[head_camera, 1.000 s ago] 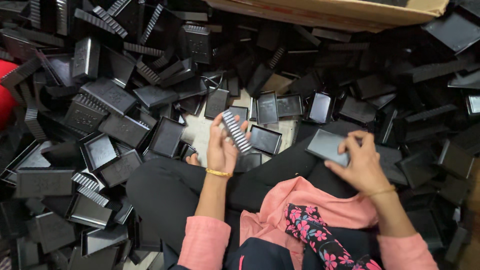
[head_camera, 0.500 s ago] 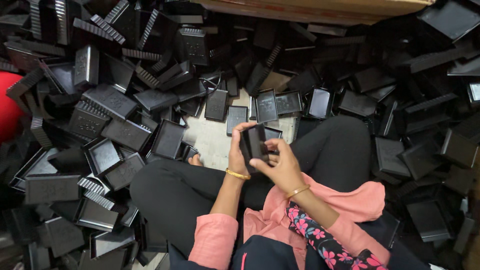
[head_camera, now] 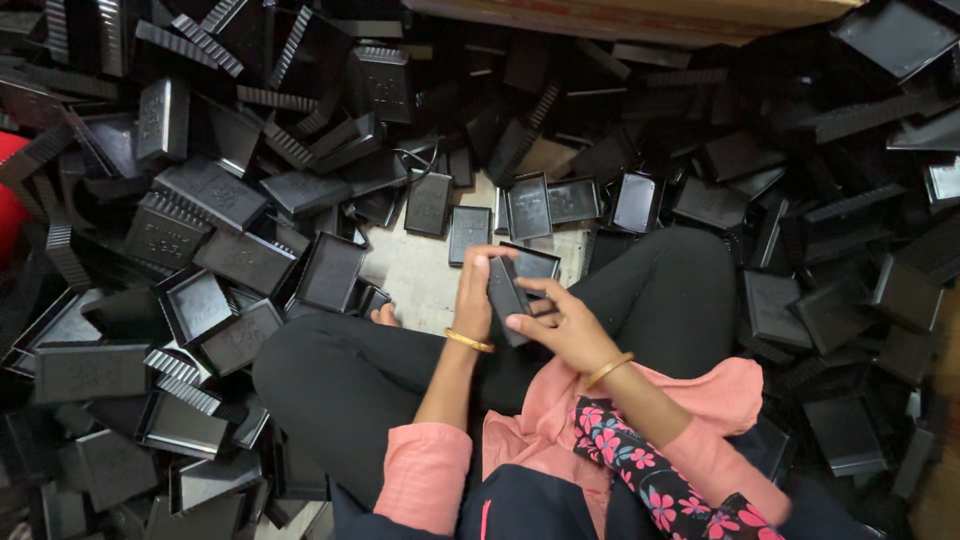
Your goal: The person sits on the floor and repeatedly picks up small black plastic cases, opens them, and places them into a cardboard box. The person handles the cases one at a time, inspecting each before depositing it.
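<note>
A heap of black plastic trays [head_camera: 200,200] covers the floor at the left, some ribbed along the edges. At the centre, above the person's crossed legs, the left hand [head_camera: 476,295] is closed round a small black rectangular tray piece [head_camera: 507,296], matte and flat. The right hand [head_camera: 562,322] grips its lower right side, fingers curled against it.

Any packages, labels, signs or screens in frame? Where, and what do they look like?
Brown cardboard box: top edge of the frame, centre to right, long flat side with a faint red printed band.
Embossed markings on black plastic rectangular tray parts: raised, same black, piled at left.
No signs or screens visible.
Both hands hold one small black plastic piece over the lap.
</note>
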